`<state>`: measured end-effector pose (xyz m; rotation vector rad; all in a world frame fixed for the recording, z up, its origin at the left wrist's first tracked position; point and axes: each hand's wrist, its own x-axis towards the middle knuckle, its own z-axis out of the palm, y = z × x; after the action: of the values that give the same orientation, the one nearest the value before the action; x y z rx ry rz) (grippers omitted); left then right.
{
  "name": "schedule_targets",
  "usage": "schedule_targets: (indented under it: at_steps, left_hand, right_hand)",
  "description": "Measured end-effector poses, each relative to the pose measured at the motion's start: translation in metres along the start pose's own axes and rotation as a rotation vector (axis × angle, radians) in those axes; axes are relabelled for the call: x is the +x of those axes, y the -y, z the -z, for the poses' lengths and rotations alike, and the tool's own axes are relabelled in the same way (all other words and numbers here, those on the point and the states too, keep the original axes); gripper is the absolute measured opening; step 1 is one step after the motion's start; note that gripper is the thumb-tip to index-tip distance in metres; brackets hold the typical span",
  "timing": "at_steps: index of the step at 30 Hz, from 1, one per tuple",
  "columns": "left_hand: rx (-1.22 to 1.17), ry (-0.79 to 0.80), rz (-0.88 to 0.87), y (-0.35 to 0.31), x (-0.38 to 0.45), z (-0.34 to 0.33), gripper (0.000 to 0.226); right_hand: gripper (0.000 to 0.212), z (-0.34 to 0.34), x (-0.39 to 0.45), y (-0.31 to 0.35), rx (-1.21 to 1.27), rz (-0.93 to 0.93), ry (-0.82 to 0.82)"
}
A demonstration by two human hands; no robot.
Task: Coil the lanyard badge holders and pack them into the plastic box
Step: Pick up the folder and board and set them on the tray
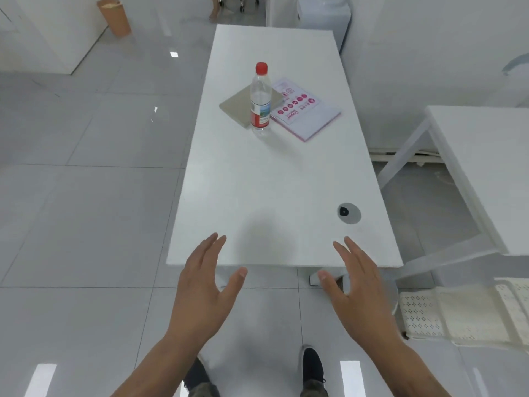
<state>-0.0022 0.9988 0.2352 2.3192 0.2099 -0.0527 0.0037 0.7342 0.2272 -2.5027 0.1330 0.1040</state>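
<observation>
Glossy grey floor tiles (86, 224) surround a long white table (274, 181) that runs away from the viewer. Listed left to right. Far left, by the wall: brown bin (114, 17), tilted. Near edge of the table: left hand (204, 285), fingers straight and together, thumb apart, holding nothing, raised over the table's near-left corner. Far half of the table: flat beige pad (237, 106); clear water bottle (261, 100), upright, red cap, standing just in front of the pad; white and pink booklet (305, 111) just beside the bottle. Near right: grey cable grommet (349, 213) set into the tabletop. Right hand (355, 285), fingers straight, thumb spread, holding nothing. Far right: second white table (483, 167); cream perforated chair (458, 313) below it. Lanyard badge holders and plastic box: not in view.
</observation>
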Motion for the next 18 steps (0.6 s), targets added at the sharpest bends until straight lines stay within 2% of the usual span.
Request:
schedule_targets:
  at_steps: [9, 18]
  left_hand:
    - [0.078, 0.097, -0.102, 0.073, 0.049, 0.092, 0.068]
    - [0.153, 0.15, -0.13, 0.09, 0.091, 0.106, 0.069]
  right_hand:
    - [0.059, -0.069, -0.003, 0.109, -0.017, -0.051, -0.045]
    - [0.061, -0.088, 0.025, 0.135, -0.027, -0.069, -0.062]
